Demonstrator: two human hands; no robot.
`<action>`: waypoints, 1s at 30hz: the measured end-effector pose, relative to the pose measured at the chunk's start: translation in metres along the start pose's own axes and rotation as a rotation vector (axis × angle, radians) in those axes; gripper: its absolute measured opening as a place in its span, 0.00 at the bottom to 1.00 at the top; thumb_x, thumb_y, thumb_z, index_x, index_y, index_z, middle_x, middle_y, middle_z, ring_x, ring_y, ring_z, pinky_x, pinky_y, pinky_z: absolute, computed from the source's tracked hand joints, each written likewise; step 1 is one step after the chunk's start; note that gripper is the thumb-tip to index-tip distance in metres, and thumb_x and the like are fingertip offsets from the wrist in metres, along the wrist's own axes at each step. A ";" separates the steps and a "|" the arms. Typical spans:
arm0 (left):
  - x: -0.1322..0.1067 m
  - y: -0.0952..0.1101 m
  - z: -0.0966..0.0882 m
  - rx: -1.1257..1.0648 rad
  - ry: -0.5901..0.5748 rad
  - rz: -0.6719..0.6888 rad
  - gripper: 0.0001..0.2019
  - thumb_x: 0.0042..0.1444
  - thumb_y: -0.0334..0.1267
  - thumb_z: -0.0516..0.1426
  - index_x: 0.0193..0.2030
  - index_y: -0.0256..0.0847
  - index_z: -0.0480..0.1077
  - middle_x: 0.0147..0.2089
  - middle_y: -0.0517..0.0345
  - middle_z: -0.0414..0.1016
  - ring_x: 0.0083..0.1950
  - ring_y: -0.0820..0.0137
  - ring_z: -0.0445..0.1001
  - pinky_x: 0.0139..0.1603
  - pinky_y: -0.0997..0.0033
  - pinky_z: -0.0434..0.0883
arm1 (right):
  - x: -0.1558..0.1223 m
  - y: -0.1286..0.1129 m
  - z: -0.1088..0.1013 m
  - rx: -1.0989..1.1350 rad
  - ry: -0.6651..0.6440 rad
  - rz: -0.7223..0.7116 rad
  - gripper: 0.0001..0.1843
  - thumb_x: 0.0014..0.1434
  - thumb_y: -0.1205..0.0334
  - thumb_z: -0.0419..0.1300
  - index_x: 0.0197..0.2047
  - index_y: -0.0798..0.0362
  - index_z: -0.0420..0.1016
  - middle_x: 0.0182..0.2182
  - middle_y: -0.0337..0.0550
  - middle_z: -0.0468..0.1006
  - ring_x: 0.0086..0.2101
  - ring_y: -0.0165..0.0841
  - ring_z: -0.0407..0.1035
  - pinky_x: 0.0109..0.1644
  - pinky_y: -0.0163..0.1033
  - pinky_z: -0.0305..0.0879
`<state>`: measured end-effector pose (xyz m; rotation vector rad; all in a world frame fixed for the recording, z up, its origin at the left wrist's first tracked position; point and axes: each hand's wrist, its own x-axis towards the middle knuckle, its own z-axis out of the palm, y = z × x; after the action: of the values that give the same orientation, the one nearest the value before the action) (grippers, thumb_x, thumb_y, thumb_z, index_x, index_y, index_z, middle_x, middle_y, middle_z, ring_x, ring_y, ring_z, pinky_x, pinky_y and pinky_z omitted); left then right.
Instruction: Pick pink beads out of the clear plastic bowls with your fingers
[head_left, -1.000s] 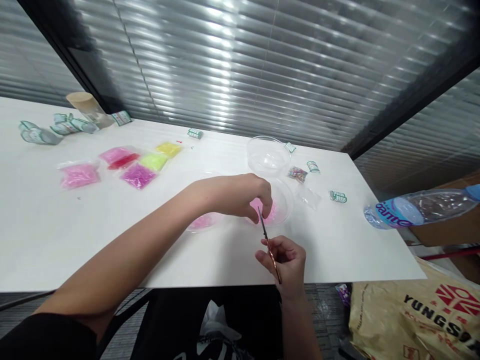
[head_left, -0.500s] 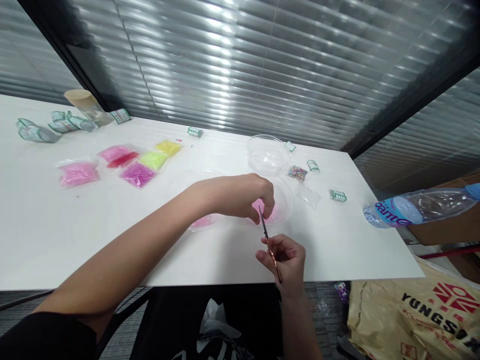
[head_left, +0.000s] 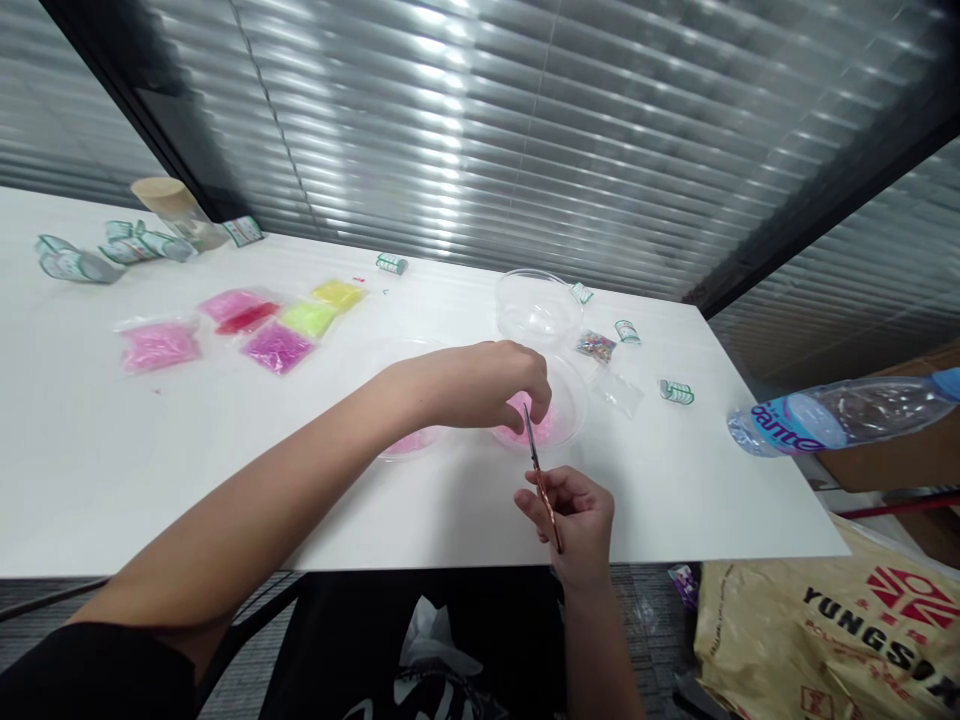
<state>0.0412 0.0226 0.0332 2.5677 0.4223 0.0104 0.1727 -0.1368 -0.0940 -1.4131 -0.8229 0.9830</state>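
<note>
My right hand (head_left: 576, 522) is closed round a thin copper-coloured tool (head_left: 541, 488) that slants up toward my left hand, its dark tip near those fingertips. My left hand (head_left: 491, 383) hovers with its fingers pinched over a shallow clear dish (head_left: 571, 400) holding pink beads (head_left: 534, 424); what the fingers hold is too small to make out. A second clear dish with pink beads (head_left: 409, 443) lies just under my left wrist. An empty clear bowl (head_left: 537, 306) stands behind them.
Small bags of pink, red, purple and yellow-green beads (head_left: 277, 347) lie on the white table (head_left: 135, 440) at the left. Little green-white spools (head_left: 676, 392) are scattered about; a jar (head_left: 174, 208) stands far left. A water bottle (head_left: 832, 414) overhangs the right edge above a printed bag (head_left: 832, 640).
My left hand has shifted slightly right and up over the bead dish. My right hand and its tool have risen a little toward it.
</note>
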 end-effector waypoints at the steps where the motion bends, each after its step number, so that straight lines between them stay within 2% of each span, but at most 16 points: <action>1: 0.000 0.000 -0.001 0.011 0.009 -0.009 0.07 0.54 0.31 0.60 0.40 0.45 0.76 0.46 0.58 0.73 0.47 0.67 0.70 0.45 0.71 0.66 | 0.000 0.000 0.000 0.000 0.005 0.002 0.15 0.40 0.54 0.74 0.26 0.56 0.79 0.11 0.29 0.59 0.13 0.21 0.48 0.14 0.29 0.46; 7: 0.000 -0.001 -0.006 0.096 0.088 -0.107 0.07 0.57 0.33 0.57 0.41 0.43 0.75 0.46 0.57 0.73 0.46 0.68 0.71 0.45 0.70 0.65 | 0.000 0.000 0.001 0.061 0.053 0.000 0.14 0.40 0.56 0.74 0.25 0.56 0.78 0.10 0.29 0.61 0.12 0.20 0.50 0.13 0.28 0.48; 10: -0.004 0.000 -0.009 0.151 0.113 -0.176 0.08 0.58 0.33 0.56 0.42 0.43 0.75 0.46 0.57 0.74 0.44 0.68 0.72 0.42 0.70 0.65 | 0.000 0.002 0.000 0.102 0.095 0.005 0.14 0.41 0.57 0.74 0.26 0.56 0.78 0.11 0.30 0.63 0.11 0.20 0.52 0.13 0.27 0.49; 15: -0.024 -0.004 -0.019 0.232 0.086 -0.384 0.10 0.56 0.34 0.54 0.42 0.45 0.74 0.44 0.56 0.75 0.39 0.67 0.73 0.34 0.70 0.63 | -0.003 0.006 -0.002 0.153 0.135 0.007 0.12 0.42 0.59 0.74 0.29 0.56 0.79 0.13 0.31 0.65 0.13 0.21 0.55 0.13 0.26 0.52; 17: -0.035 -0.010 -0.020 0.230 0.044 -0.423 0.10 0.56 0.34 0.54 0.42 0.46 0.74 0.43 0.55 0.75 0.37 0.67 0.72 0.32 0.71 0.62 | -0.003 0.007 -0.003 0.166 0.143 0.001 0.12 0.42 0.59 0.74 0.29 0.56 0.79 0.14 0.31 0.66 0.13 0.20 0.55 0.13 0.26 0.52; 23: -0.048 -0.033 -0.005 0.153 -0.098 -0.410 0.10 0.54 0.34 0.54 0.39 0.47 0.75 0.43 0.55 0.75 0.35 0.69 0.72 0.30 0.72 0.60 | -0.005 0.008 -0.004 0.157 0.160 -0.002 0.12 0.44 0.60 0.73 0.30 0.55 0.80 0.13 0.31 0.65 0.13 0.20 0.55 0.13 0.26 0.52; 27: -0.045 -0.037 0.004 0.174 -0.155 -0.383 0.12 0.52 0.31 0.55 0.40 0.49 0.75 0.45 0.56 0.75 0.35 0.68 0.72 0.29 0.72 0.61 | -0.006 0.007 -0.004 0.145 0.182 -0.025 0.12 0.43 0.60 0.74 0.30 0.55 0.80 0.13 0.31 0.64 0.13 0.20 0.55 0.13 0.26 0.51; 30: -0.043 -0.036 0.007 0.230 -0.177 -0.347 0.14 0.50 0.27 0.54 0.39 0.46 0.75 0.42 0.55 0.76 0.32 0.67 0.72 0.28 0.70 0.62 | -0.006 0.006 -0.004 0.139 0.195 -0.043 0.12 0.43 0.60 0.73 0.31 0.55 0.80 0.14 0.32 0.66 0.13 0.21 0.55 0.13 0.27 0.51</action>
<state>-0.0098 0.0351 0.0120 2.6511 0.8344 -0.4082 0.1733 -0.1447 -0.0997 -1.3416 -0.6264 0.8379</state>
